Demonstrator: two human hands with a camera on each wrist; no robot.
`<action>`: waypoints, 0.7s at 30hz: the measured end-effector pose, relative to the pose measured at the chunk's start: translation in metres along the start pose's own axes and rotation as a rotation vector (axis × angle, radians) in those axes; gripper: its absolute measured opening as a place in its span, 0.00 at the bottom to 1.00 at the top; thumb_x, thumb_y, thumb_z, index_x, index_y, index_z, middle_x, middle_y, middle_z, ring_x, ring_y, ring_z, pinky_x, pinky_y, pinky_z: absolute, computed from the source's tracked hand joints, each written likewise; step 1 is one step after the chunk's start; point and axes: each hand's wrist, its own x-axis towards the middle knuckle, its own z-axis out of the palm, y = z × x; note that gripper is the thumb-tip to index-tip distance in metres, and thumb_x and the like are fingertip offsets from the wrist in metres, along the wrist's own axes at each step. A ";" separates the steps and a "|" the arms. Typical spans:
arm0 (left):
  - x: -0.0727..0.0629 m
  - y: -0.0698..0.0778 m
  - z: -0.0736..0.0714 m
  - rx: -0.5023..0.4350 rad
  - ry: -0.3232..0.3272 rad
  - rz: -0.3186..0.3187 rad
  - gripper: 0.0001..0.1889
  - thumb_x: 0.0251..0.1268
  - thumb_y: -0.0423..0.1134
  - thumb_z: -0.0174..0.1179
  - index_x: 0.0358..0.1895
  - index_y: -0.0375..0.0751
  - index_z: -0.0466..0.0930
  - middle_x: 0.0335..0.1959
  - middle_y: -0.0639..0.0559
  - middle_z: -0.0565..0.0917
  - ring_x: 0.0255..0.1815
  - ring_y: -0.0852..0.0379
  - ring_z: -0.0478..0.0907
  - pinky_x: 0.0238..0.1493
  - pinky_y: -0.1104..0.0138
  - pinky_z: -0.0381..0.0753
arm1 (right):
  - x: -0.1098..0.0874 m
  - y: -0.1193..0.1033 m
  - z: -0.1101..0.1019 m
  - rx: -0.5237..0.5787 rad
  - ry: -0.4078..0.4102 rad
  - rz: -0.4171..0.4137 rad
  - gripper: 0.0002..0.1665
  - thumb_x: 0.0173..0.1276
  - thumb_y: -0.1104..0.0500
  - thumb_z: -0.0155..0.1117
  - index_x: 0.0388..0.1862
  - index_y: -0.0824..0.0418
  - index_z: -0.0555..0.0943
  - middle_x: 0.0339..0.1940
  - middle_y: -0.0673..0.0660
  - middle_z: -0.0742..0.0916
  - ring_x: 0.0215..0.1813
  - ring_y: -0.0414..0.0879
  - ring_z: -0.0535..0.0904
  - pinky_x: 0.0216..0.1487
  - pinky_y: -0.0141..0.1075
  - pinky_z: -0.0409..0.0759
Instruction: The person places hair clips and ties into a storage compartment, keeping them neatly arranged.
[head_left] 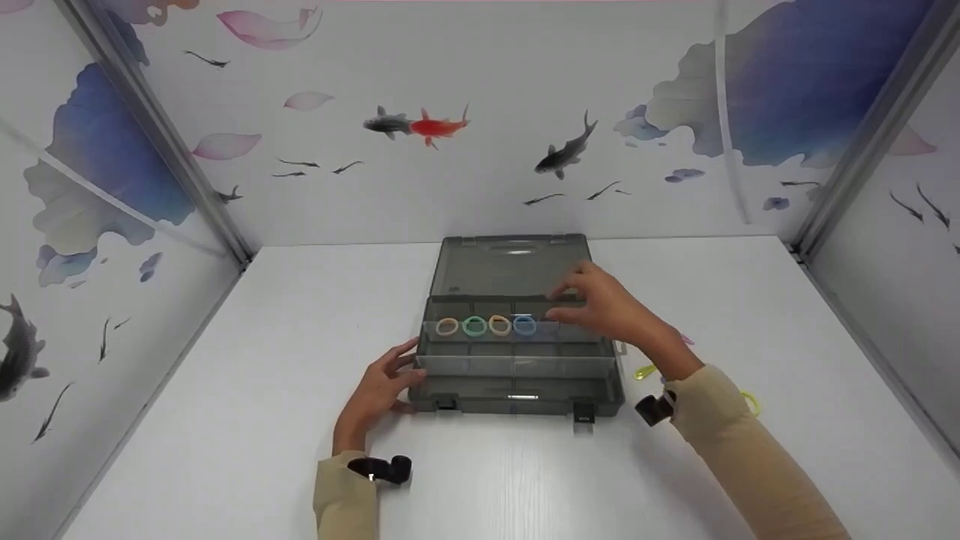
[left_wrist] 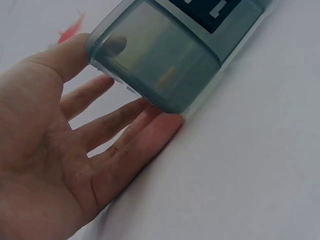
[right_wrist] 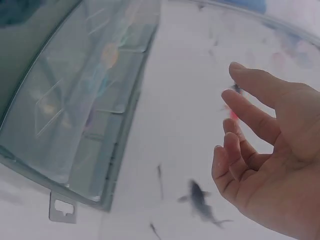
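A grey translucent compartment case point(head_left: 517, 406) lies with its lid point(head_left: 510, 266) folded back. Along its back divider runs a row of small coloured rings: a peach ring point(head_left: 447, 327), a green ring point(head_left: 474, 326), a yellow-orange ring point(head_left: 499, 325), a blue ring point(head_left: 525, 325) and a faint purple ring point(head_left: 550, 328). My left hand point(head_left: 381, 386) holds the case's front left corner, thumb at the rim and fingers along the outer side. Over the back row, my right hand point(head_left: 604, 304) hovers beside the purple ring; thumb and forefinger stand apart with nothing between them.
Right of the case, partly hidden by my right forearm, lie a yellow-green clip-like piece point(head_left: 645, 373), a pink piece point(head_left: 687, 340) and a yellow ring point(head_left: 751, 403). Two latches, one a front latch point(head_left: 583, 414), hang at the case's front. Printed panels point(head_left: 480, 187) wall the white table point(head_left: 300, 322).
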 end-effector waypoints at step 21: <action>-0.001 0.001 -0.001 0.020 -0.009 0.011 0.34 0.68 0.44 0.65 0.76 0.54 0.64 0.75 0.38 0.67 0.69 0.37 0.73 0.39 0.54 0.87 | -0.108 0.062 -0.027 0.011 0.157 0.089 0.15 0.66 0.50 0.72 0.50 0.52 0.86 0.49 0.54 0.80 0.44 0.43 0.72 0.45 0.28 0.75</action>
